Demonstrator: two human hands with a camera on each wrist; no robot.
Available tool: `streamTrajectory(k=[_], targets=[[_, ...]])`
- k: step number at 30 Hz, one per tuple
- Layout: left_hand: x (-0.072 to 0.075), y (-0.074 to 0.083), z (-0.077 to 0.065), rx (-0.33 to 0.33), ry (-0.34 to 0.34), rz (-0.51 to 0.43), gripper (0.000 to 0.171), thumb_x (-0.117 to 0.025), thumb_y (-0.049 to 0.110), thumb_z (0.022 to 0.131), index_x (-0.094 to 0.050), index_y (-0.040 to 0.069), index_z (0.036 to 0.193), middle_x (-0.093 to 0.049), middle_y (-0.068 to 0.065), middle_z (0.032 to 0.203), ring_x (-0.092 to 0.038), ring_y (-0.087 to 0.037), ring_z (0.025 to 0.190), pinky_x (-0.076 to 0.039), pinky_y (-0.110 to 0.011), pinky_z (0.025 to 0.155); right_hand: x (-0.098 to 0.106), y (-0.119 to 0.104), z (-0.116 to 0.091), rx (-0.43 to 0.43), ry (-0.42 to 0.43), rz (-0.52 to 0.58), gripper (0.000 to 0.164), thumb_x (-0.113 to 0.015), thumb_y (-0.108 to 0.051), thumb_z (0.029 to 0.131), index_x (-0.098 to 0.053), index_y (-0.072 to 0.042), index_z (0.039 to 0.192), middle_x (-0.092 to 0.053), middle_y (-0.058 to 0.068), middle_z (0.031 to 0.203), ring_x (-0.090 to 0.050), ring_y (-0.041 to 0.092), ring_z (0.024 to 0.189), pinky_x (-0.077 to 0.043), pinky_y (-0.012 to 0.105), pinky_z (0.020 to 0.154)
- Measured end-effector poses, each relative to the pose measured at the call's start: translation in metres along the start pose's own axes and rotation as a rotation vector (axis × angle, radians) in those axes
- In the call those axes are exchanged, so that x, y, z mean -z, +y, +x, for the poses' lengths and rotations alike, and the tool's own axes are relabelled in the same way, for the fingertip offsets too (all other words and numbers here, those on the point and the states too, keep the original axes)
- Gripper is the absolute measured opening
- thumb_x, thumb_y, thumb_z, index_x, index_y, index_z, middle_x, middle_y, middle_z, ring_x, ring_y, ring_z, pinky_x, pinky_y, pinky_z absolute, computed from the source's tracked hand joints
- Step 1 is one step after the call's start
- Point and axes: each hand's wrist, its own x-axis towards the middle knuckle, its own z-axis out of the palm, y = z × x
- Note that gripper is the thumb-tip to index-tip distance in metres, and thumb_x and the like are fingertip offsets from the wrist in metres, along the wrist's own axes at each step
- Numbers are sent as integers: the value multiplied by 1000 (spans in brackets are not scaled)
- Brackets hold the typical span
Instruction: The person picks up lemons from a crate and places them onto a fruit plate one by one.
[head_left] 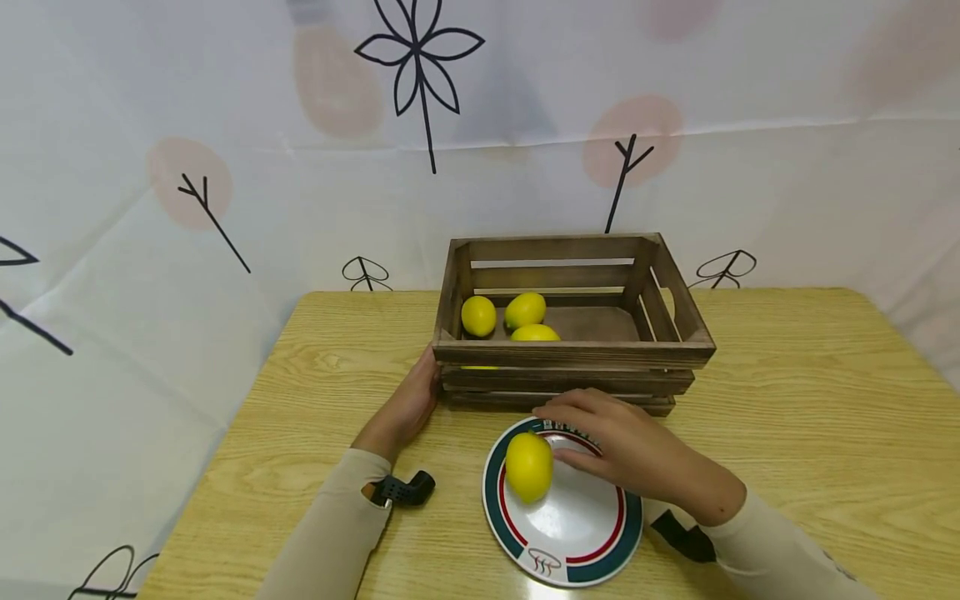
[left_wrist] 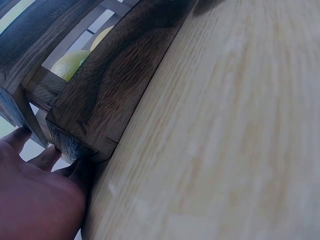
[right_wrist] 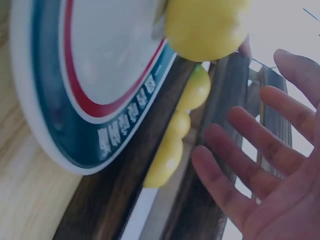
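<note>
A yellow lemon (head_left: 529,467) is on the left part of a white plate (head_left: 573,521) with a green and red rim. My right hand (head_left: 615,437) hovers over the plate's far right side, fingers extended, its thumb close to the lemon. In the right wrist view a gap shows between the spread fingers (right_wrist: 243,145) and the lemon (right_wrist: 207,30). My left hand (head_left: 414,402) rests against the left end of a brown wooden crate (head_left: 573,354); the left wrist view shows its fingertips (left_wrist: 47,157) touching the slats. Several lemons (head_left: 525,310) lie in the crate's left half.
The wooden table (head_left: 810,417) extends to both sides of the crate and plate. Behind it hangs a white cloth (head_left: 525,192) with black plant drawings and pale pink spots. A black strap (head_left: 405,489) sits on the left wrist.
</note>
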Motion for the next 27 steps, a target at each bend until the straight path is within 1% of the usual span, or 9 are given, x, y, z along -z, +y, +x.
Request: streamTrajectory(k=[3,7,9,12,14,16,21,23,27], targets=[[0,1,-1,6,0,4,77,-34,77,93,-9,44,159,-2,9,168,2,-17,155,0,-48,126,4,-2,0,24,64,-5,50,-77,-32,88,-62,-28,135,-63,-1,131,-62,19,118,-57,42,91],[2,2,-4,30,9,12,73,-30,72,97,-7,42,159,0,8,168,4,-18,156,2,-47,126,8,-4,1,74,155,-15,60,-81,-27,84,-58,-27,140,-61,-2,132,-60,18,119,-58,40,90],[2,2,-6,40,12,13,73,-30,72,97,-6,41,160,1,8,168,5,-19,156,2,-46,126,10,-5,1,109,202,-28,61,-79,-29,87,-56,-25,143,-59,-1,134,-59,19,120,-58,40,90],[3,2,-6,39,14,10,76,-31,73,97,-5,40,160,2,7,168,5,-20,156,2,-46,126,14,-6,2,156,267,-46,52,-64,-41,97,-54,-21,144,-57,2,137,-56,19,123,-57,39,91],[3,2,-6,32,16,10,79,-33,74,96,-4,39,160,2,6,169,4,-21,156,1,-47,126,16,-7,2,173,298,-61,51,-50,-49,102,-55,-19,143,-57,2,138,-54,18,125,-55,36,94],[3,1,-6,29,20,12,79,-33,75,95,-5,40,160,1,6,169,3,-21,156,0,-48,126,19,-8,2,172,321,-76,55,-40,-53,103,-57,-18,142,-57,2,138,-53,17,125,-50,28,101],[2,0,-3,8,14,9,72,-31,69,99,-7,39,160,-1,6,168,2,-19,155,0,-47,126,25,-9,0,166,382,-83,56,-38,-55,104,-62,-17,137,-59,3,134,-54,18,122,-30,8,111],[2,-1,-2,-5,7,10,69,-28,66,101,-8,37,161,-1,5,169,2,-19,155,1,-47,126,27,-9,1,167,403,-79,56,-37,-55,104,-63,-16,135,-59,4,133,-54,20,122,-26,7,113],[1,-3,-1,-13,5,17,70,-28,69,100,-9,38,160,-3,4,169,0,-19,155,0,-47,126,33,-8,4,174,422,-84,57,-37,-55,104,-63,-15,135,-59,7,134,-52,24,124,-23,11,116]])
